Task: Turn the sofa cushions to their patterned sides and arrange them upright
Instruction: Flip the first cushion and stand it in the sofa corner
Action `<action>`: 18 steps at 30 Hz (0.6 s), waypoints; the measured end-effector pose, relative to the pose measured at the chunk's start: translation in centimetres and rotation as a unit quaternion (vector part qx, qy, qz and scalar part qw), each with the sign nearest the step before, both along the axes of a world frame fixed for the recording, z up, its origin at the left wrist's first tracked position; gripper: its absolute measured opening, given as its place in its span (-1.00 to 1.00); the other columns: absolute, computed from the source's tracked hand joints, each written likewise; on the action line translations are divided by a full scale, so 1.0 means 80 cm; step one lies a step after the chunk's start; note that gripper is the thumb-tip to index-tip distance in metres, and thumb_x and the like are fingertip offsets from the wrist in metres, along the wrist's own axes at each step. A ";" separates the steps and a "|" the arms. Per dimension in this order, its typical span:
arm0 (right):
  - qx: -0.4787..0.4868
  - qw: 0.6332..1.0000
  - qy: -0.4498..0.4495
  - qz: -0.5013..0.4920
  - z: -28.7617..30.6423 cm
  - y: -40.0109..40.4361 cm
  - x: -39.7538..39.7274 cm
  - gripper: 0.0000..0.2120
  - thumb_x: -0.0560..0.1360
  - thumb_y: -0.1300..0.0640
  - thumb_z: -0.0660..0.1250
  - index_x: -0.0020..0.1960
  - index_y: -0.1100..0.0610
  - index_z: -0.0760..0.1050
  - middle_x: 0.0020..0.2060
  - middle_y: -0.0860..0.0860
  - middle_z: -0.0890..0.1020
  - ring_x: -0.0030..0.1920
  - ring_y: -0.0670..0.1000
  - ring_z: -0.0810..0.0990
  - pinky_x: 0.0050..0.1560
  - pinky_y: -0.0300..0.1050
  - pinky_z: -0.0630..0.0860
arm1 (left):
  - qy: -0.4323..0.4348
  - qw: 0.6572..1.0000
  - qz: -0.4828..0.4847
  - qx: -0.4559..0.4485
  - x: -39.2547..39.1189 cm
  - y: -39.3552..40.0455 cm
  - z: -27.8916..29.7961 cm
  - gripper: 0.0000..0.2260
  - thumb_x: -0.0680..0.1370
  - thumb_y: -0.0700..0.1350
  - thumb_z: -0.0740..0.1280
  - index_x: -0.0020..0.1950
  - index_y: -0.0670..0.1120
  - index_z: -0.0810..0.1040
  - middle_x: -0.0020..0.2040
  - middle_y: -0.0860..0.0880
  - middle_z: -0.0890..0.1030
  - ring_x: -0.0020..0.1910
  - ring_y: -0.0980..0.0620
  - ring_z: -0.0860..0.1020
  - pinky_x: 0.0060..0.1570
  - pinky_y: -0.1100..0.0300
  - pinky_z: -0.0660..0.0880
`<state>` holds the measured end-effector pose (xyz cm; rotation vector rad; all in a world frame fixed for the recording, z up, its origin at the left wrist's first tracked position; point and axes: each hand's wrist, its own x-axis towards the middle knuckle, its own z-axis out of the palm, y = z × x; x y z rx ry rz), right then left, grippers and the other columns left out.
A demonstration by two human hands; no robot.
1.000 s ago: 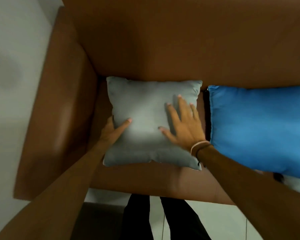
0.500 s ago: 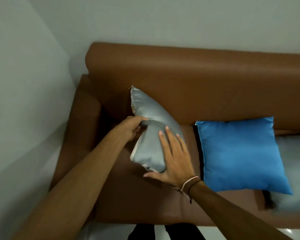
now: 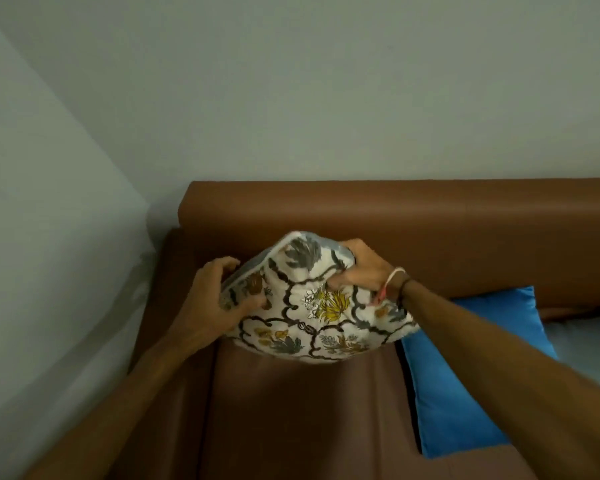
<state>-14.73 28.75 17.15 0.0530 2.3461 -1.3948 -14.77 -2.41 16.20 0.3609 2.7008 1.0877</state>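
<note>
Head view only. Patterned cushion (image 3: 312,306) held up off the sofa seat (image 3: 302,417), in front of the backrest (image 3: 430,230), floral face toward the camera, grey back turned away. Left hand (image 3: 219,299) clamped on the cushion's left edge, grip closed around the piped seam; right hand (image 3: 364,268) bunched shut on the upper right corner. Cushion squeezed between both, long axis running left to right, tilted, lower edge hanging clear of the seat. Both hands equally near. Seat directly below bare, backrest just behind: likely only lowering and leaning back needed. Blue cushion (image 3: 471,375) lying flat just to the right, plain side up, close to the landing spot. Pale cushion (image 3: 589,344) beyond it, partly hidden.
</note>
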 end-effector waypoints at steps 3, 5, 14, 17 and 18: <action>-0.022 0.996 -0.065 0.056 0.006 -0.009 -0.050 -0.78 0.34 0.33 0.56 -0.12 0.06 0.65 -0.24 -0.06 0.74 -0.27 -0.18 0.72 -0.27 -0.37 0.59 | -0.049 0.992 -0.117 0.005 -0.026 -0.013 -0.013 0.04 0.12 0.32 0.65 0.49 0.32 0.20 0.36 0.33 0.48 0.34 0.30 0.46 0.40 0.19 0.36; -0.027 0.996 -0.080 0.028 -0.007 -0.019 -0.074 -0.75 0.33 0.29 0.57 -0.17 0.00 0.58 -0.25 -0.12 0.71 -0.33 -0.32 0.67 -0.35 -0.46 0.53 | -0.133 0.985 -0.070 0.085 -0.047 -0.016 -0.036 -0.01 0.08 0.18 0.72 0.40 0.39 0.29 0.22 0.39 0.57 0.22 0.41 0.53 0.20 0.41 0.49; 0.114 0.992 -0.028 0.038 -0.071 -0.042 -0.056 0.14 0.06 -0.21 0.70 0.51 -0.03 0.25 0.30 -0.02 0.57 0.27 0.08 0.58 0.33 0.12 0.50 | -0.147 0.986 -0.052 0.054 -0.135 -0.023 -0.094 -0.24 0.16 -0.11 0.73 0.32 -0.06 0.57 0.15 0.09 0.67 0.05 0.31 0.61 0.09 0.50 0.46; 0.174 0.984 0.025 0.002 -0.082 -0.063 -0.038 0.17 0.04 -0.36 0.64 0.50 -0.08 0.17 0.32 0.03 0.53 0.29 0.12 0.55 0.28 0.22 0.54 | -0.138 0.988 -0.047 0.048 -0.143 -0.032 -0.108 -0.25 0.17 -0.13 0.73 0.32 -0.04 0.57 0.10 0.13 0.64 -0.02 0.49 0.52 -0.01 0.64 0.41; 0.184 0.982 0.038 -0.017 -0.086 -0.068 -0.036 0.14 0.07 -0.39 0.62 0.48 -0.09 0.17 0.31 0.04 0.55 0.26 0.13 0.57 0.22 0.23 0.58 | -0.139 0.988 -0.044 0.047 -0.142 -0.036 -0.113 -0.24 0.17 -0.12 0.72 0.33 -0.03 0.56 0.11 0.12 0.64 -0.01 0.45 0.53 0.02 0.60 0.42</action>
